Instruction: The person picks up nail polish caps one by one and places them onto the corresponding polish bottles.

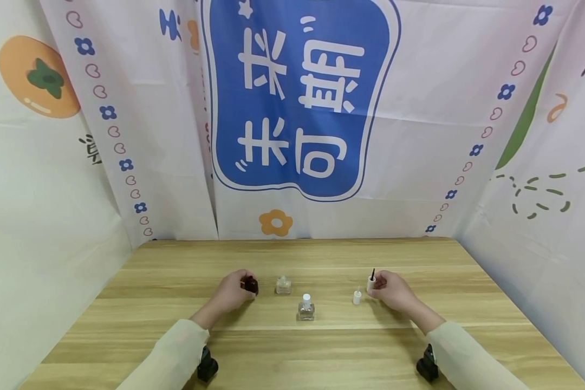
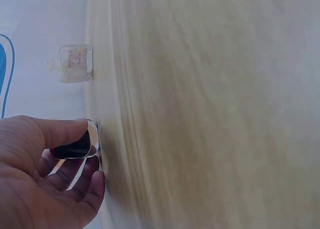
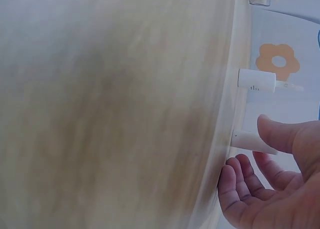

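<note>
My left hand (image 1: 233, 290) holds a small dark nail polish bottle (image 1: 251, 285) between thumb and fingers. In the left wrist view, the dark bottle (image 2: 75, 148) has clear glass at its base, close to the tabletop. On the right, thumb and forefinger of my right hand (image 1: 391, 290) pinch a white nail polish cap (image 1: 371, 285) with its dark brush pointing up. Another white cap (image 1: 357, 298) stands beside it, its pale brush upward. An uncapped clear bottle (image 1: 284, 286) stands right of the left hand. Nearer me is a clear bottle (image 1: 306, 311) with a white cap on.
Everything stands on a wood-grain table (image 1: 312, 352). A printed cloth (image 1: 419, 135) hangs behind the table's far edge, with more cloth on both sides. Black wrist cameras (image 1: 207, 365) sit at the sleeve ends.
</note>
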Action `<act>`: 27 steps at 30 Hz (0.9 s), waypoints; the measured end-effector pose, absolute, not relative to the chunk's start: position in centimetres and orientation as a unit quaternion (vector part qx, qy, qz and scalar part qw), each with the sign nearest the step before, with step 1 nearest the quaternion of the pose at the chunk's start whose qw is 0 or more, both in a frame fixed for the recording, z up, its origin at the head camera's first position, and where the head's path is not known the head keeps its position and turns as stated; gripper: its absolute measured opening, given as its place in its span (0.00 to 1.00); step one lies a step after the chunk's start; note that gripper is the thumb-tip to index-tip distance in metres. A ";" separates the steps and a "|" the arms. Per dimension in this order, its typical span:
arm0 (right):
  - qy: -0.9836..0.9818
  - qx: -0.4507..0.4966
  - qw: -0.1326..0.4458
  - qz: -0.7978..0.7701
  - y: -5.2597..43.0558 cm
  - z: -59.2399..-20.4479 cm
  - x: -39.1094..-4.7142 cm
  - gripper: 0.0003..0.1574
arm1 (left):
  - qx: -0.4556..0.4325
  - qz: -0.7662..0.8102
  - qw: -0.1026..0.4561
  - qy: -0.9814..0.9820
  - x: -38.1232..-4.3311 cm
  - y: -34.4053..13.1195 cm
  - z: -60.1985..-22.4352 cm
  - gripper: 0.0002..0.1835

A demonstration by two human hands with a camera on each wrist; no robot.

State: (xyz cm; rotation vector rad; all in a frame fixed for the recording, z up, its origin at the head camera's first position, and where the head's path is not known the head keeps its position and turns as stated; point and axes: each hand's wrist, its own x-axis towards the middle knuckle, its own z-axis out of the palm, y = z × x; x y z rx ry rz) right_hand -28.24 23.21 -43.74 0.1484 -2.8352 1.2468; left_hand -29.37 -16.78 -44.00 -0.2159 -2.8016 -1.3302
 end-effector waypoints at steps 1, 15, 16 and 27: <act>-0.917 0.045 0.021 0.397 23.2 -43.7 -28.3 0.19 | -0.072 -0.426 0.017 -0.902 -29.4 -16.8 -44.0 0.15; -0.924 0.037 0.032 0.380 22.8 -43.7 -28.3 0.08 | -0.071 -0.410 0.016 -0.909 -29.4 -16.8 -44.1 0.12; -0.924 0.037 0.033 0.379 22.8 -43.7 -28.3 0.07 | -0.071 -0.409 0.016 -0.910 -29.4 -16.8 -44.1 0.13; -0.928 0.047 0.038 0.368 22.9 -43.4 -28.1 0.07 | -0.066 -0.415 0.018 -0.907 -29.3 -16.7 -44.0 0.12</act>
